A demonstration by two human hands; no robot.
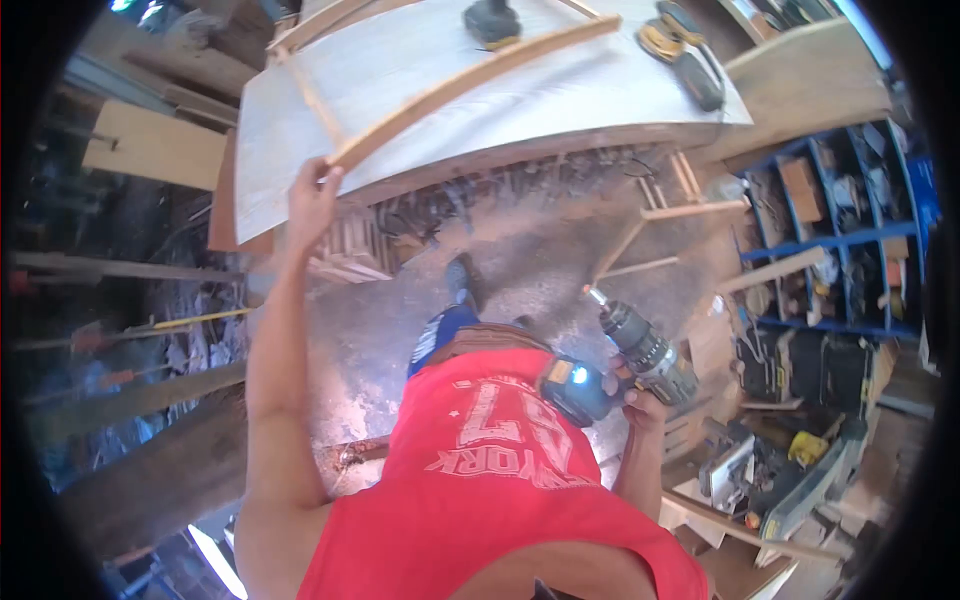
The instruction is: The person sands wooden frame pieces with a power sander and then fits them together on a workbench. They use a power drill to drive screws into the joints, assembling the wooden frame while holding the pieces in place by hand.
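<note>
My left hand [315,190] is closed on the near corner of a light wooden frame [430,100], which lies on a white-topped table [270,150]. Low on the right, my right hand [640,402] grips a cordless drill [645,350] beside the red shirt. The drill's bit points up and to the left, away from the body, and its battery [577,390] is near the shirt. The drill is apart from the frame.
Another power tool [492,22] and a yellow-black tool [665,40] lie on the table. Right of the floor stands a small wooden frame [690,210], near blue shelving [830,245]. Boards [150,145] fill the left side.
</note>
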